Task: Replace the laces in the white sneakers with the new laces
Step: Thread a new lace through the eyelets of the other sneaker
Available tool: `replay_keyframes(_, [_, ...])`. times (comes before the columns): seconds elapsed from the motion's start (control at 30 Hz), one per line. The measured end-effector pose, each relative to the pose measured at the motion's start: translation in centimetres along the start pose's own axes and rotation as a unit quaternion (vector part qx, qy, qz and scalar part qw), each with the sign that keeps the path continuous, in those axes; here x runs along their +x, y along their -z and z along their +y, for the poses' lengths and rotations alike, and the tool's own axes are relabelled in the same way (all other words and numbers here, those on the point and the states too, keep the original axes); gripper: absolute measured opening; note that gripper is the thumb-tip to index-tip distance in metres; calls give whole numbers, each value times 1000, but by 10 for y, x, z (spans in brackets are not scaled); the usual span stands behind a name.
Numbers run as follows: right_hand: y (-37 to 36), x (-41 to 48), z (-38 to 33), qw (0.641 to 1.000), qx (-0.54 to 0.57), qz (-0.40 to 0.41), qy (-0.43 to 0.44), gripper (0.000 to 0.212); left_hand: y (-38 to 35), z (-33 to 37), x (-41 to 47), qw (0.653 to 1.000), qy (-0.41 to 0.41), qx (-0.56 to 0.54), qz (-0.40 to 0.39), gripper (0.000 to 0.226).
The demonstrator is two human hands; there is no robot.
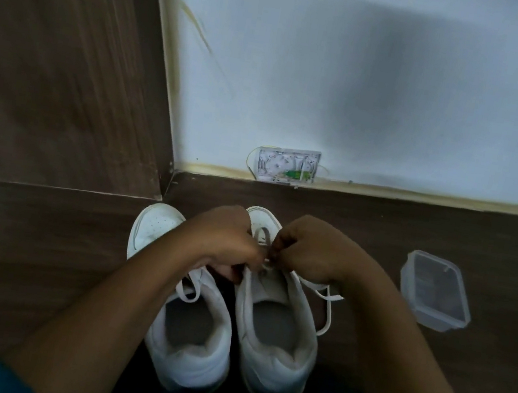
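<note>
Two white sneakers stand side by side on the dark wooden surface, toes toward the wall: the left sneaker (189, 339) and the right sneaker (275, 336). Both of my hands are over the right sneaker's lacing. My left hand (222, 241) has its fingers curled, pinching the white lace (323, 293) near the eyelets. My right hand (307, 249) pinches the same lace from the other side. Loose lace ends trail off the shoe's right side, and another lace loop (187, 290) lies across the left sneaker's opening. The fingertips hide the eyelets.
A clear plastic container (435, 291) sits on the surface to the right of the shoes. A small white wall box (286, 166) with thin wires is fixed low on the pale wall. A wooden panel (61, 60) rises at the left.
</note>
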State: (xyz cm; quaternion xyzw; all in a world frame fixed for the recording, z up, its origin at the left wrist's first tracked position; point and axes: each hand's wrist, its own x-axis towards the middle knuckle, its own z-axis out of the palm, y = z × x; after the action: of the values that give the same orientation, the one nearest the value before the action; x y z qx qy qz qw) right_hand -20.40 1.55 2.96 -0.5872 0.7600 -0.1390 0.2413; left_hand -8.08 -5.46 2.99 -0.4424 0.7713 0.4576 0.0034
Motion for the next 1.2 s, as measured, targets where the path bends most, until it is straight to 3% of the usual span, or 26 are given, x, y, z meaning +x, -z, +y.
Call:
replay_keyframes(0.17, [-15, 7, 0, 996, -64, 48, -25, 15, 7, -9, 2, 991, 23, -131, -36, 21])
replay_keyframes(0.47, [-19, 8, -2, 998, -30, 47, -38, 12, 9, -8, 0, 991, 9, -126, -37, 19])
replay_keyframes(0.57, [-20, 6, -7, 998, -25, 44, -32, 32, 11, -14, 3, 986, 6, -163, -40, 16])
replay_keyframes(0.7, [-16, 7, -5, 1000, -14, 26, -9, 17, 8, -19, 7, 998, -29, -50, -24, 23])
replay_keyframes(0.83, [-4, 0, -3, 994, 48, 94, 11, 21, 5, -9, 9, 999, -18, 25, 9, 29])
replay_keyframes(0.9, [-1, -2, -5, 992, 44, 110, 48, 20, 7, -4, 9, 998, -28, -53, 32, 30])
replay_keyframes(0.97, [-4, -1, -8, 989, 39, 114, 89, 3, 13, 0, 8, 976, -78, -191, 64, 32])
replay_keyframes(1.0, [-8, -1, -10, 985, 48, 130, 103, 19, 16, 1, 7, 957, -109, -256, 81, 31])
replay_keyframes(1.03, [-11, 0, -13, 978, 84, 155, 108, 30, 20, 2, 5, 937, -130, -312, 87, 30])
replay_keyframes(1.1, [-11, 0, -19, 935, 248, 220, 124, 25, 26, -4, 1, 914, -131, -381, 46, 25])
replay_keyframes(1.2, [2, -2, -27, 767, 563, 277, 134, 19, 23, -16, -7, 932, -122, -327, -96, 13])
